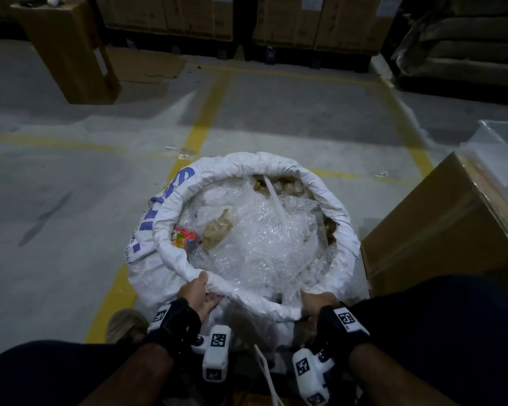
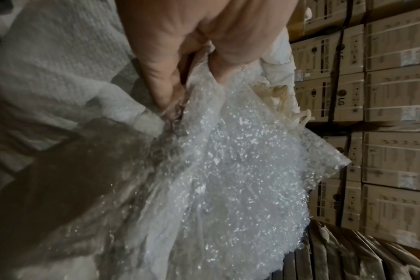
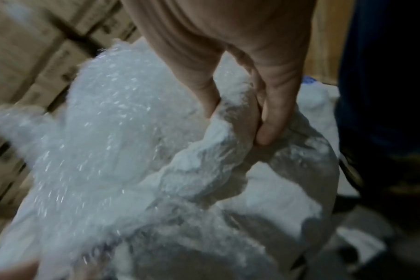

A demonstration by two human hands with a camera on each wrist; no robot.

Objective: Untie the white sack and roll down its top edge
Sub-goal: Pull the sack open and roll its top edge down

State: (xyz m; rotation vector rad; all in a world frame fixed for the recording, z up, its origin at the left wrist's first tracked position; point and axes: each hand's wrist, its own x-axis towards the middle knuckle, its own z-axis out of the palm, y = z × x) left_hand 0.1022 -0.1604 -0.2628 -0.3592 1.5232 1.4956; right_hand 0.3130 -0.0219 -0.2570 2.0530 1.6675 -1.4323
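Observation:
The white woven sack (image 1: pixel 147 276) with blue lettering stands open on the floor between my knees. Its top edge (image 1: pixel 320 186) is rolled into a thick ring around the far and side rim. Bubble wrap (image 1: pixel 261 235) and scraps fill it to the brim. My left hand (image 1: pixel 198 291) grips the near-left rim, thumb on top, fingers curled under. In the left wrist view the fingers (image 2: pixel 161 83) pinch sack cloth (image 2: pixel 60 66) next to bubble wrap (image 2: pixel 228 170). My right hand (image 1: pixel 316 301) grips the near-right rim. The right wrist view has its fingers (image 3: pixel 271 117) curled over the rolled edge (image 3: pixel 204 166).
A large cardboard box (image 1: pixel 440 230) stands close on the right of the sack. Another brown box (image 1: pixel 71 51) leans at the far left, and stacked cartons (image 1: pixel 217 16) line the back wall. Grey concrete floor (image 1: pixel 71 171) with yellow lines lies ahead. A white cord (image 1: pixel 266 373) hangs near my knees.

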